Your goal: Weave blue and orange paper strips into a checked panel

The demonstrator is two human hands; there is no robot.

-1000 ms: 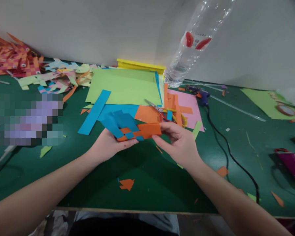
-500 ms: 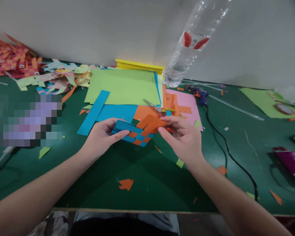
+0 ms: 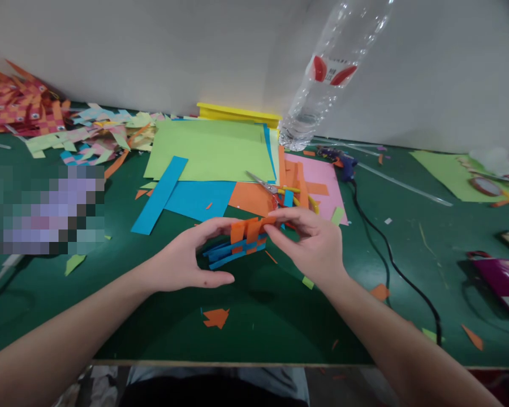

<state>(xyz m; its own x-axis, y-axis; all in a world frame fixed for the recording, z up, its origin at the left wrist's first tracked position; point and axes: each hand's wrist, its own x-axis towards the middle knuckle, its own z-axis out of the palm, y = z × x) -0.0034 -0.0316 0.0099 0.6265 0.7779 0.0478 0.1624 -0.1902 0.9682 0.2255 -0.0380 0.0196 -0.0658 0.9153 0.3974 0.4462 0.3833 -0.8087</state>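
Note:
A woven piece of blue and orange paper strips [image 3: 246, 244] is held up over the green table, turned nearly edge-on. My right hand [image 3: 311, 240] pinches its orange strips at the upper right corner. My left hand [image 3: 190, 257] is at its left end, thumb stretched out below and clear of the paper. The left fingers reach behind the weave, and their tips are hidden by it. Loose blue strip ends point left between that thumb and fingers. Just beyond the right hand lie scissors [image 3: 261, 182] with their blades toward the upper left.
Behind are stacked green sheets [image 3: 212, 150], a blue strip [image 3: 160, 195] and a leaning plastic bottle [image 3: 322, 79]. A glue gun [image 3: 343, 164] trails a black cable [image 3: 385, 243] at right. A blurred-out phone-like object [image 3: 51, 209] lies left, near paper scraps [image 3: 106, 133].
The woven piece has tipped from showing its checkered face to nearly edge-on. My left thumb has come off it, and the left hand has moved right and down.

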